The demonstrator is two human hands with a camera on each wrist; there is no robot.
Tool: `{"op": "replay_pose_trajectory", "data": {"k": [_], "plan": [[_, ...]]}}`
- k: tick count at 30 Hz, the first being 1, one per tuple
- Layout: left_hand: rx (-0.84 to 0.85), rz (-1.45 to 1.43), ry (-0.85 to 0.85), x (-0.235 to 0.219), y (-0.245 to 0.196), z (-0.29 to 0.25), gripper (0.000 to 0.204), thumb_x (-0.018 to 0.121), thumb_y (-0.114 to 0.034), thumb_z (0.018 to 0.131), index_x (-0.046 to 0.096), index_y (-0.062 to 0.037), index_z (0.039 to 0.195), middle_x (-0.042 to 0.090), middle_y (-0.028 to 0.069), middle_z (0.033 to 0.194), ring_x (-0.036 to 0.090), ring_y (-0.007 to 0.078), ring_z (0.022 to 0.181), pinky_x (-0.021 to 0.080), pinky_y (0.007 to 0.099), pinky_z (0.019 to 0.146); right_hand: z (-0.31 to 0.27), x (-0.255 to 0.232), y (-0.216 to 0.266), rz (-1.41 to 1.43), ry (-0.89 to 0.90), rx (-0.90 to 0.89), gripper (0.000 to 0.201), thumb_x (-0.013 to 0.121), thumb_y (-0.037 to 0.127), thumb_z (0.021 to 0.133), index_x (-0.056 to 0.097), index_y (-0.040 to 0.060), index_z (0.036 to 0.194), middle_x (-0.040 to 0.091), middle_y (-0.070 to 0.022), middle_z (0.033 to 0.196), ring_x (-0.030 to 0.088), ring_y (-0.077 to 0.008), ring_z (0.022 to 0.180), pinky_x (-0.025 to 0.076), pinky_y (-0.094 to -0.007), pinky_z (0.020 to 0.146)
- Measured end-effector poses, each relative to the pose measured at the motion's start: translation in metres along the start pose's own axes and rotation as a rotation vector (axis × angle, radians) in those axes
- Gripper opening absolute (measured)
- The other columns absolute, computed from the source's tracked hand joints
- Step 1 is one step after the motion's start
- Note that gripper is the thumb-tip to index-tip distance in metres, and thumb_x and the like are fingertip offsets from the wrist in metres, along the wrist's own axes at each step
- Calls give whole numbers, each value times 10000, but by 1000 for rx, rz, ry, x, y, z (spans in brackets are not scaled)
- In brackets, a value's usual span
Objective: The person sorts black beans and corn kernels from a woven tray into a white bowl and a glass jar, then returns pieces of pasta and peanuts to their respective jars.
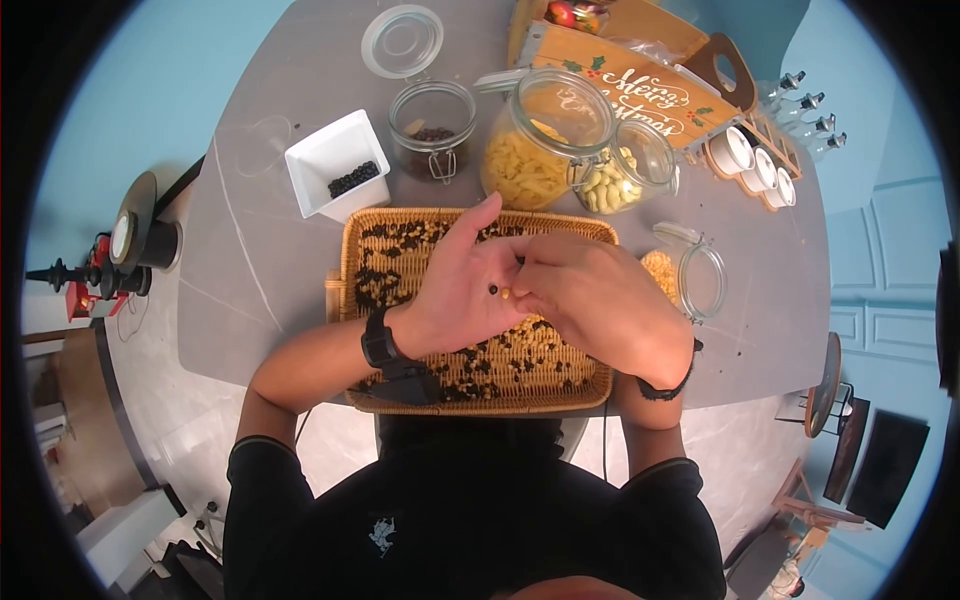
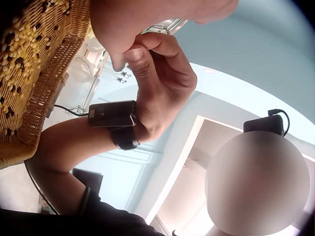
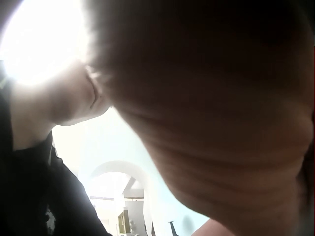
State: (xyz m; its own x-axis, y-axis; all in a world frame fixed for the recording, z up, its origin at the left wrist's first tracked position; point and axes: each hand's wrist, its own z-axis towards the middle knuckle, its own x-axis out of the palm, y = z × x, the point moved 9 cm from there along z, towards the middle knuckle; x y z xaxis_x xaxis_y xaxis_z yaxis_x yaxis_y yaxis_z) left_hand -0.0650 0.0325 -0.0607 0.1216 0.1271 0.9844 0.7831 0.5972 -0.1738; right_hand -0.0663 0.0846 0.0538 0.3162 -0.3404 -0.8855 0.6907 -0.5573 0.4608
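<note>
Pale blue walls (image 1: 130, 130) wrap around a grey table (image 1: 245, 240) with faint white veins, and right at the person's side of it sits a wicker basket (image 1: 480, 407), tan, woven, rectangular. Behind it there's a big glass jar (image 1: 530, 165) with yellow pieces inside, lid flipped up. Both hands are over the basket: the left hand (image 1: 465, 290) is palm up and spread flat, thumb sticking out, while the right hand (image 1: 600, 300) is bent over that palm, fingers drawn in narrow against the thumb. Can't tell if anything's pinched in there tbh. A white dish (image 1: 312, 160) just past the basket's far left corner has a little pile of shiny black beans (image 1: 353, 178). The basket's floor is scattered with a mix (image 2: 19, 61) of matte-looking black ones and glossy yellow kernels, darker along the left side, but hands and forearms block the middle. On the palm itself: one round black bean (image 1: 493, 290) and a yellow kernel (image 1: 506, 294) by the right fingertips. Left fingers are mostly covered, and the right wrist view is just dark skin and glare
</note>
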Motion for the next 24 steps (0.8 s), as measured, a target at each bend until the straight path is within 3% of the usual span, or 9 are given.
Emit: {"op": "replay_pose_trajectory", "data": {"k": [5, 8, 11, 14, 17, 20, 24], "plan": [[21, 21, -141, 5, -1, -5, 868, 419, -707, 1070, 548, 52, 1471, 613, 167, 1483, 545, 285, 1436, 371, 471, 1244, 4, 2, 7, 3, -110, -56, 204, 762, 52, 828, 706, 29, 1022, 704, -106, 1103, 685, -373, 1047, 570, -462, 835], [10, -35, -103, -7, 0, -7, 853, 433, -702, 1071, 585, 50, 1445, 617, 170, 1483, 557, 290, 1426, 381, 484, 1237, 7, 11, 9, -62, -109, -70, 189, 756, 81, 848, 693, 29, 1018, 705, -97, 1137, 683, -361, 1069, 573, -460, 859], [17, 35, -176, -3, -2, -8, 842, 442, -699, 1070, 604, 48, 1421, 612, 173, 1498, 569, 295, 1416, 390, 495, 1229, 8, 17, 8, -103, -103, -36, 178, 751, 114, 870, 683, 33, 1013, 707, -93, 1160, 681, -355, 1082, 574, -462, 880], [9, 33, -161, -4, 0, -7, 894, 415, -717, 1067, 560, 61, 1482, 595, 188, 1523, 555, 301, 1439, 382, 499, 1239, 7, 18, 9, -133, -56, -41, 173, 749, 132, 883, 680, 41, 1014, 704, -96, 1173, 679, -355, 1082, 566, -467, 891], [-5, 74, -174, 11, 0, -4, 972, 353, -749, 1062, 485, 79, 1555, 558, 223, 1566, 520, 328, 1481, 346, 507, 1266, 4, 4, 15, -70, -131, -86, 174, 750, 132, 880, 678, 44, 1012, 700, -96, 1134, 680, -355, 1067, 562, -467, 883], [5, 101, -125, 15, -1, -1, 1026, 295, -771, 1057, 418, 88, 1602, 508, 249, 1611, 484, 354, 1514, 310, 513, 1290, 3, 20, 11, -74, -55, -53, 173, 749, 127, 866, 677, 53, 1005, 688, -95, 1089, 680, -357, 1052, 557, -469, 878], [28, 150, -104, 13, -2, 0, 1034, 281, -769, 1059, 415, 107, 1591, 473, 274, 1632, 465, 385, 1524, 284, 518, 1304, 8, 26, 19, -155, -101, -95, 194, 753, 113, 828, 680, 65, 1001, 680, -102, 1050, 690, -345, 1038, 558, -466, 837]]}}
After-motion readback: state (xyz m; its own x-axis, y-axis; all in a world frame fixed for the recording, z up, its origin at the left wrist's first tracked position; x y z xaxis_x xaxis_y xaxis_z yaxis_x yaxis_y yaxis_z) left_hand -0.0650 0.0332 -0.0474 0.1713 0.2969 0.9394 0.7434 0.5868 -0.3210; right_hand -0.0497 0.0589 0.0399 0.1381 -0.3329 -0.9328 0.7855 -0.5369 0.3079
